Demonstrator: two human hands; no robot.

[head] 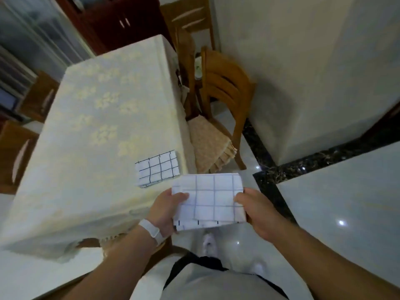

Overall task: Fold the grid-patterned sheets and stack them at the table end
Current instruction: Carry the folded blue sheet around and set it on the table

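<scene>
Item 1: one folded grid-patterned sheet (213,202), white with blue lines, is held in the air just off the near right corner of the worktop (97,126), above the tiled floor (335,202).

The left hand (166,210) grips the sheet's left edge. Its fingers are curled, with the thumb (180,197) on top and the rest underneath, mostly hidden. The right hand (257,213) grips the right edge the same way, thumb (239,199) on top. The sheet lies roughly flat between both hands, and layered edges show along its near side. A white wristband (151,230) sits on the left wrist.

Item 2: a second folded sheet (157,169), white with dark lines, lies flat on the worktop at its near right corner. It is just beyond the held sheet and does not touch it.

The worktop carries a pale floral cloth. A wooden chair (223,83) with a cushion stands at its right side, close to the wall. More chairs stand on the left.
</scene>
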